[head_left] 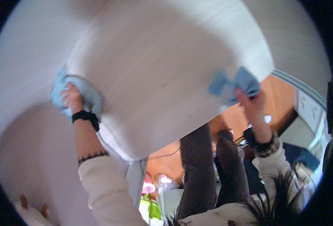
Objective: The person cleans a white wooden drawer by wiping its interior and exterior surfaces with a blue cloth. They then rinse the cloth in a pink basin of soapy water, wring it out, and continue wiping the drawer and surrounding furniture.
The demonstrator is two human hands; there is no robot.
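Note:
My left hand [72, 98] presses a light blue cloth [91, 94] against a pale panel at the left, near the seam with the broad light wood-look board [155, 76]. The cloth is bunched under and around the fingers. On the right, my right hand [249, 100] grips another blue cloth [245, 80] near the board's right front edge. A blurred blue patch shows just left of this cloth; whether it is part of it I cannot tell. Both wrists wear dark bands.
Below the board's edge are my legs in dark trousers [199, 169] and an orange-brown floor [166, 158]. A bright green item [154, 209], clear plastic [166, 182] and a thin cable lie low. A metal rail [299, 84] and a white drawer-like front [309, 106] stand at the right.

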